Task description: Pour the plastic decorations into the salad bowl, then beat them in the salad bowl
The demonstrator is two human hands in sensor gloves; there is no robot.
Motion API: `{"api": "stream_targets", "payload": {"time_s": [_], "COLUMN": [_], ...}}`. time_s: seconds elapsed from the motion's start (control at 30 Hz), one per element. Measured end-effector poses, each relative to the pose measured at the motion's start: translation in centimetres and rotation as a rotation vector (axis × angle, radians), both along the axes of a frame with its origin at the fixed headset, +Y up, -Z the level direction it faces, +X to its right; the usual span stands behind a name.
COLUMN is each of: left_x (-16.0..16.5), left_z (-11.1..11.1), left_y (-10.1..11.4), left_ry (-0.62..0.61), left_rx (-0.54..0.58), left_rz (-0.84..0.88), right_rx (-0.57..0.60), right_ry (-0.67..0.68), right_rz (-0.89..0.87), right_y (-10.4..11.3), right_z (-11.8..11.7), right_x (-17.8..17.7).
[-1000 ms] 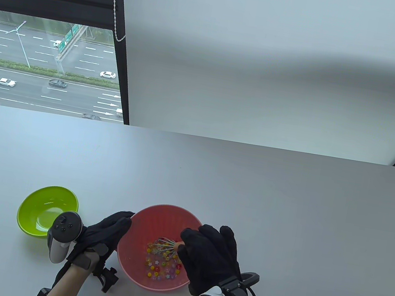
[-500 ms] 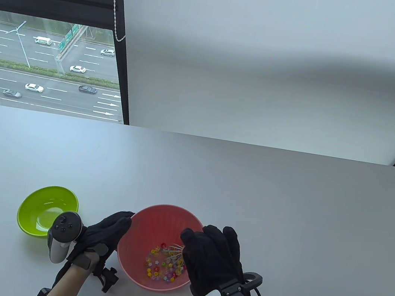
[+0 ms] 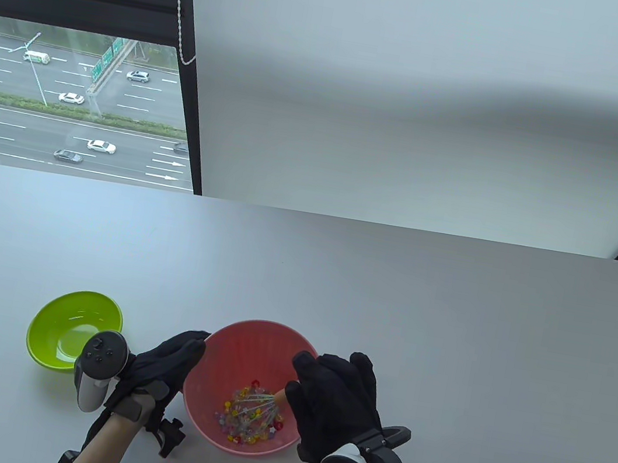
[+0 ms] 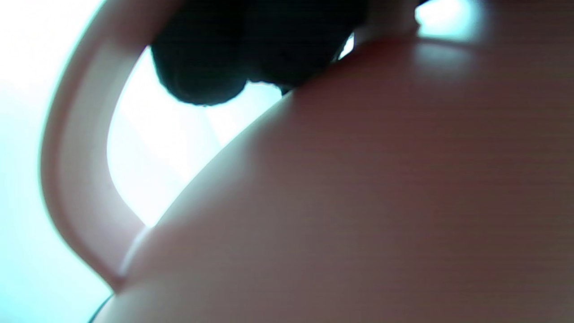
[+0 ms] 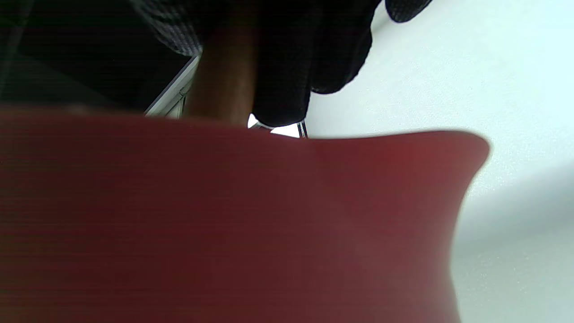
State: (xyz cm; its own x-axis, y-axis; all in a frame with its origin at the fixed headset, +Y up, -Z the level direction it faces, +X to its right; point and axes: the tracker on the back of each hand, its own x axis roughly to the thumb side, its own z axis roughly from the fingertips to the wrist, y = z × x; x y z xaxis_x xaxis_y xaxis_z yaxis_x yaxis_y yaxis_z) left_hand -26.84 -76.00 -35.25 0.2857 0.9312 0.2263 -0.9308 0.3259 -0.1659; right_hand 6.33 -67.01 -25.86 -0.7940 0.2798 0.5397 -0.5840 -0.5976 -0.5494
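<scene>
Half a second ago: whisk wires up toward the middle of the pink salad bowl (image 3: pixel 261 337), beads spread wider. Now: whisk (image 3: pixel 259 406) swung down toward the lower part of the bowl, wire head buried in the plastic decorations (image 3: pixel 247 422), which sit bunched low in the bowl, lower centre of the table view. Right hand (image 3: pixel 335 407) shifted slightly down and right along with it, fingers curled round the wooden handle, a short stub of which pokes out at the thumb side. Left hand (image 3: pixel 162 367) unchanged, pressed against the bowl's left wall with fingers reaching the rim, steadying it; whether wrapped round the rim or merely laid against it, cannot tell from above. Green bowl (image 3: pixel 74 328) at lower left, apparently emptied, untouched.

Meaning for the task, as a judgement: pouring finished, beating under way, one stroke of a circular stir just swept toward the near side.

Hard to make out: individual beads too small to count or sort by shape. Whisk handle almost wholly hidden under the right glove. In the left wrist view, only blurred pink bowl wall (image 4: pixel 358 202), a strip of rim, and dark fingertips (image 4: pixel 202 76) against glare at top. In the right wrist view, dark red bowl side (image 5: pixel 224 224) filling the lower frame, brown handle (image 5: pixel 226 85) between gloved fingers (image 5: pixel 287 89) above it, wires barely visible at the rim. Right tracker cut off by the bottom edge of the table view.
</scene>
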Motion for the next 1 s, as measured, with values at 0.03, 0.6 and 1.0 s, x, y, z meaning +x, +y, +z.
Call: {"api": "stream_targets", "payload": {"time_s": [0.03,0.6,1.0], "left_x": [0.0,-0.02,-0.01], "left_z": [0.0,-0.01,-0.03], "left_y": [0.0,-0.02,-0.07], "left_ry": [0.0,-0.001,-0.001], "left_rx": [0.0,0.001,0.0], "left_rz": [-0.001,-0.001,-0.001], "right_rx": [0.002,0.099,0.154], "right_ry": [-0.001,-0.045,-0.077], "right_rz": [-0.001,0.137,0.179], "right_y": [-0.1,0.05,0.49], "right_z": [0.01,0.63,0.95], "right_x": [-0.1,-0.9,-0.62]}}
